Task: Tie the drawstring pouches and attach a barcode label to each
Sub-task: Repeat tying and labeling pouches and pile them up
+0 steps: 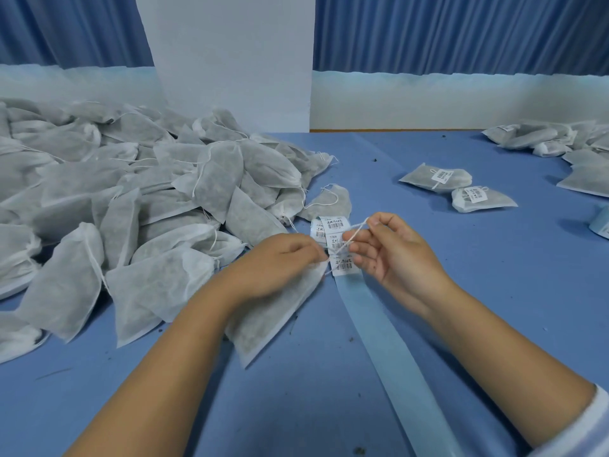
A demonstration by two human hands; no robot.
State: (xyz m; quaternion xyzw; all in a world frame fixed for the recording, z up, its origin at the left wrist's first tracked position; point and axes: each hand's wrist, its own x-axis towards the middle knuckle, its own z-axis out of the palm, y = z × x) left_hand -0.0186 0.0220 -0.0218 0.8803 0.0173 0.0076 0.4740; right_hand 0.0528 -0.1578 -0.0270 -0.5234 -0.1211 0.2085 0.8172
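Note:
A white mesh drawstring pouch (270,318) lies on the blue table in front of me. My left hand (280,262) pinches its gathered neck. My right hand (389,249) holds the white drawstring (357,229), which runs taut between my fingers and the pouch's neck. Behind and between my hands lies a strip of barcode labels (339,245) on a pale blue backing tape (385,344) that trails toward me.
A big heap of unlabelled pouches (115,199) fills the left of the blue table (494,291). Two labelled pouches (458,188) lie at the right middle, with more (553,140) piled at the far right. A white pillar and blue curtains stand behind.

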